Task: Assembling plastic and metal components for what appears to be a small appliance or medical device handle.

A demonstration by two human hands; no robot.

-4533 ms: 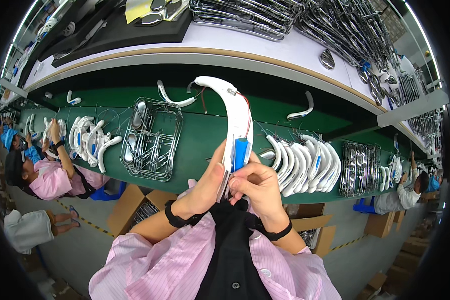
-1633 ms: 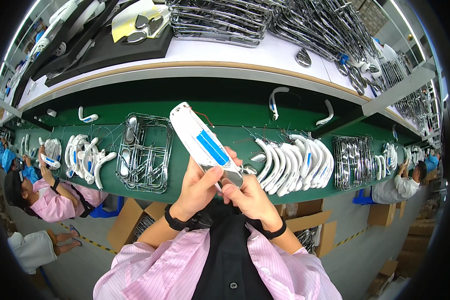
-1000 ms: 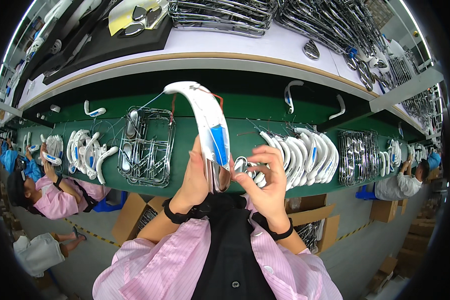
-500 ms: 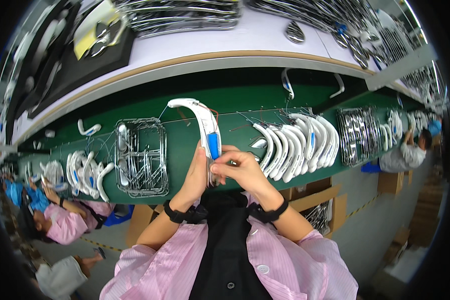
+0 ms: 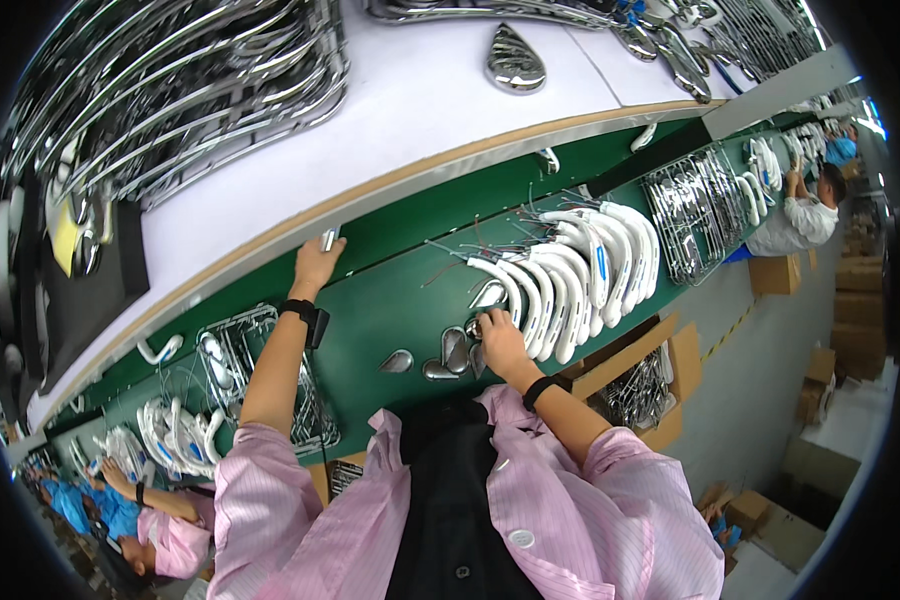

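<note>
Stretched out to the far left, my left hand point(image 5: 316, 268) is closed at the shelf's edge on a small white and silver piece point(image 5: 330, 239), most of which is hidden. My right hand point(image 5: 502, 342) is down on the green bench, its fingers pinched on a shiny chrome piece point(image 5: 473, 328). Around it lie several teardrop-shaped chrome covers, among them a flat-lying cover point(image 5: 397, 361) and an upright one point(image 5: 454, 349). Another chrome cover point(image 5: 489, 294) rests against the row of white curved handles point(image 5: 560, 290), whose thin wires stick out at the far end.
A raised white shelf point(image 5: 420, 90) with chrome frames and a chrome teardrop point(image 5: 516, 62) overhangs the bench's far side. Wire racks point(image 5: 698, 215) of chrome parts stand right and left. Cardboard boxes point(image 5: 682, 370) sit below the near edge. Co-workers sit at both sides.
The white curved handle with the blue strip has left the space between my hands. My left hand moved forward and left to the shelf edge; my right dropped onto the chrome covers. The view turned.
</note>
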